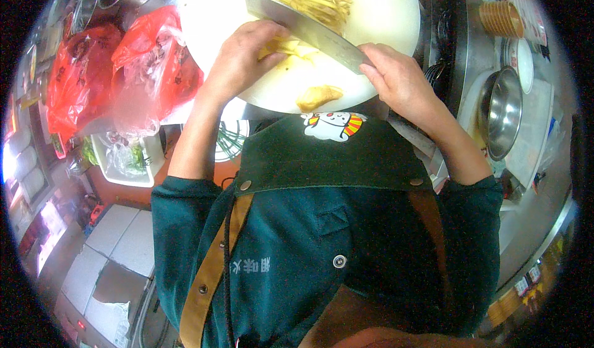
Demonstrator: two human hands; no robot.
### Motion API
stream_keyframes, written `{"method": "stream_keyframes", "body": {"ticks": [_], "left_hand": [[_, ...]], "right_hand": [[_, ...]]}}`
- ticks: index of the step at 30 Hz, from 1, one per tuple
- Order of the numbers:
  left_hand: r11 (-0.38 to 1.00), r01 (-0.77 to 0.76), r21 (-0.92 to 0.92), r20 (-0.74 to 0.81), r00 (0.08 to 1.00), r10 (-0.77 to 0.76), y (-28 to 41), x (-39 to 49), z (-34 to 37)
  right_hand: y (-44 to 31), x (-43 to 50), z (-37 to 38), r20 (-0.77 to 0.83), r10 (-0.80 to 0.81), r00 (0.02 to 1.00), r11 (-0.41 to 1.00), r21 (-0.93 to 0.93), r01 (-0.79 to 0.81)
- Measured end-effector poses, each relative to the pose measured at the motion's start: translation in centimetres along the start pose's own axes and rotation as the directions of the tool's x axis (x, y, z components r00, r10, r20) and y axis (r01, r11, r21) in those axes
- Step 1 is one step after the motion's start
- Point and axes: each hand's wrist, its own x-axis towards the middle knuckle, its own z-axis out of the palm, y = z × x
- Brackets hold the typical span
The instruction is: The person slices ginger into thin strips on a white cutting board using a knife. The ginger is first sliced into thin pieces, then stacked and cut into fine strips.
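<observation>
A cleaver [306, 30] is in my right hand [394, 71], gripped at the handle end, with its broad blade slanting across the round white cutting board [380, 9]. My left hand [250, 53] rests on pale yellow slices, perhaps ginger [297, 48], its fingers close to the blade. Behind the blade lies a pile of thin yellowish-brown strips [325, 2]. One uncut yellow piece [318, 97] sits by the board's near edge, in front of my apron [334, 157].
Red plastic bags [153, 51] stand left of the board. Below them are a white bin [127, 167] with greens and a plate of green stalks [232, 139]. To the right are a steel bowl [503, 113] and stacked brown cups [501, 19].
</observation>
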Motion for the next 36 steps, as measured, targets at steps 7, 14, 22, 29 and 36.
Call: {"method": "stream_keyframes", "body": {"ticks": [7,14,22,29,36], "left_hand": [[0.984,0.167,-0.056,0.009,0.986,-0.167,0.2,0.0,0.0],[0.985,0.003,0.175,-0.154,0.988,0.024,4.7,-2.0,1.1],[0.981,0.079,0.177,0.146,0.984,-0.106,7.5,-2.8,4.9],[0.993,0.023,0.118,0.091,0.995,-0.034,7.7,-2.9,5.7],[0.921,0.381,-0.080,0.012,0.924,-0.382,4.7,-3.2,0.8]], "right_hand": [[0.0,0.0,0.0,-0.001,-0.009,1.000,1.000,-0.013,0.009],[0.2,0.2,-0.1,0.021,0.000,1.000,1.000,0.017,0.000],[0.0,0.2,0.0,0.003,-0.006,1.000,1.000,-0.014,0.006],[-0.2,0.1,0.1,0.007,0.007,1.000,0.999,-0.042,-0.006],[-0.1,0.1,0.2,0.004,0.003,1.000,1.000,-0.025,-0.003]]}}
